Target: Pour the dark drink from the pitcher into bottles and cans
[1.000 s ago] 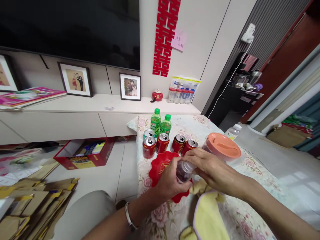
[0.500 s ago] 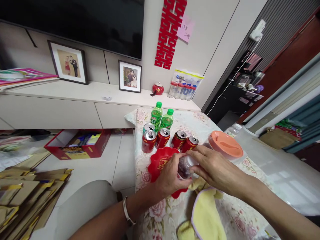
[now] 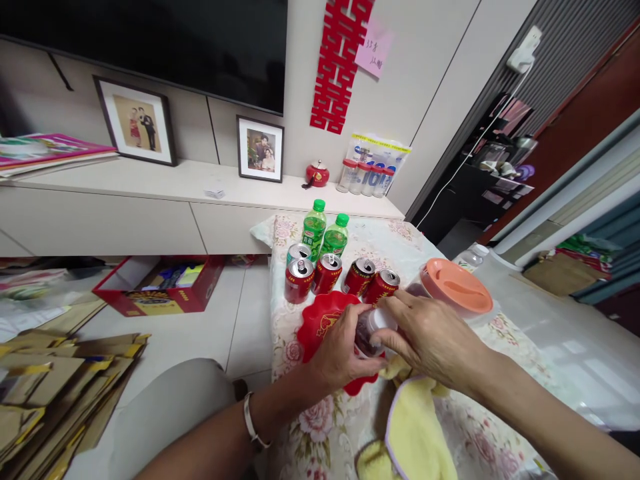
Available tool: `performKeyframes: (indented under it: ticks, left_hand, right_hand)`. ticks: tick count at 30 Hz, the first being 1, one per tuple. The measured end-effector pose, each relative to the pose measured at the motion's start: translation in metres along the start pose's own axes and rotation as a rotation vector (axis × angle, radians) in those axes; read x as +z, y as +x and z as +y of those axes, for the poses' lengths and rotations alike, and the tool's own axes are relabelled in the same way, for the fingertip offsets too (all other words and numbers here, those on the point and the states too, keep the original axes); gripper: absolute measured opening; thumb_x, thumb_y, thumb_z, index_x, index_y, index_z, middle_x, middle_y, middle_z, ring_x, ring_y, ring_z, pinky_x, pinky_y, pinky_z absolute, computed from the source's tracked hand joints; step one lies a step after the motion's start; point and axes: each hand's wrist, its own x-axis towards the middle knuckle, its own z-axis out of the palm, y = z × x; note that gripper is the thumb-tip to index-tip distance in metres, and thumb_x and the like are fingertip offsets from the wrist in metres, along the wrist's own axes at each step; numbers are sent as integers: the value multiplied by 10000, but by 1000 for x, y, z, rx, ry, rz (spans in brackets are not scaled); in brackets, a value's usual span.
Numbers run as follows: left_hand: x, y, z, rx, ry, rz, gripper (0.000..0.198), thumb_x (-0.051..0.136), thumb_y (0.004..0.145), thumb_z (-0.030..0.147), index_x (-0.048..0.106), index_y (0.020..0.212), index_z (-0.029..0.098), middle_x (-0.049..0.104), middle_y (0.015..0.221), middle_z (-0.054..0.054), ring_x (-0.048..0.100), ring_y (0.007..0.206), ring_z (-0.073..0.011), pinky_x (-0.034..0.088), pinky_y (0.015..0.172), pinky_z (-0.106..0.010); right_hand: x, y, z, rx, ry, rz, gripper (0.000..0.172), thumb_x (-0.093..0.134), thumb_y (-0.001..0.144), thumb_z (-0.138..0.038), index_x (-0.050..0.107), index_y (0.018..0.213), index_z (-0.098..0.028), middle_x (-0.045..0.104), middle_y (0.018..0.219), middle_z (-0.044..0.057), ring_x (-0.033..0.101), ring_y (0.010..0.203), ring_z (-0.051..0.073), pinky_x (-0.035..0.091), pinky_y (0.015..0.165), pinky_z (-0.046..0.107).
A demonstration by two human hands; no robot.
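Observation:
A small clear jar [image 3: 365,339] with dark contents and a white lid is tilted over a red scalloped plate [image 3: 313,328]. My left hand [image 3: 340,350], with a silver bangle at the wrist, wraps round the jar's body. Fingers of my right hand [image 3: 425,333] close on the white lid [image 3: 383,321] from the right. What the dark contents are, I cannot make out. A yellow cloth [image 3: 420,427] with a purple edge lies just below my right hand.
Behind the plate stand several drink cans [image 3: 329,273] and two green bottles [image 3: 313,230]. An orange-lidded container [image 3: 457,285] is to the right on the floral tablecloth [image 3: 317,423]. A grey stool [image 3: 173,413], flattened cardboard [image 3: 55,393] and a red box [image 3: 155,293] are at left.
Both hands stay on the jar and lid, with a slight shift of the right fingers. The whole view has moved a little.

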Motion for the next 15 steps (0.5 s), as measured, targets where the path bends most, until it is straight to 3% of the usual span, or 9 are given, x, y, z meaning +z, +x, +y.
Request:
performKeyframes:
  ticks: [2,4,5,7,10,12,15]
  left_hand:
    - [-1,0,-1,21,-3,-8,797,900,682,357,513,1364,214,732,1277,-137,723,1161,-359,587,983,-514]
    - [-1,1,0,30,-2,-12,759,896,697,380,522,1336,211,732,1283,-136,724,1164,-356,585,997,-519]
    - [-2,1,1,24,9,-8,749,898,692,369,527,1324,215,733,1280,-130,724,1163,-353,582,1006,-522]
    - [-2,0,3,1,44,-1,763,902,670,329,531,1328,223,734,1275,-118,720,1168,-353,575,1019,-527]
    - [-2,-1,4,-15,59,-7,812,900,663,298,526,1380,225,732,1293,-120,716,1179,-353,572,1026,-517]
    - [-2,-1,4,-20,34,-9,825,905,665,296,526,1395,230,728,1315,-120,717,1185,-348,577,1024,-500]
    - [-2,-1,2,-26,10,-11,829,913,666,328,524,1391,231,725,1322,-123,720,1188,-355,584,1012,-501]
  right_hand:
    - [-3,-3,1,-71,69,16,319,622,1039,-428,687,1171,-145,720,1080,147,722,897,296,610,768,463]
    - [-8,-8,2,-189,168,41,345,567,1048,-265,615,1373,-157,683,1312,180,703,1130,302,612,902,451]
    - [-9,-9,2,-226,199,42,350,508,1047,-187,607,1381,-167,668,1352,180,688,1176,287,606,926,432]
    - [-8,-9,1,-216,206,27,310,419,1047,-129,663,1232,-176,693,1258,164,704,1089,259,605,874,404]
    - [0,-5,2,-85,118,38,215,482,1078,-253,680,1041,-176,697,1049,126,698,869,244,579,742,399]
    - [4,-4,3,-17,53,60,239,553,1069,-362,671,979,-174,682,953,103,671,765,239,549,671,396]
    - [4,-6,4,-68,119,70,209,582,1057,-373,667,1014,-187,688,992,106,679,803,238,549,686,383]
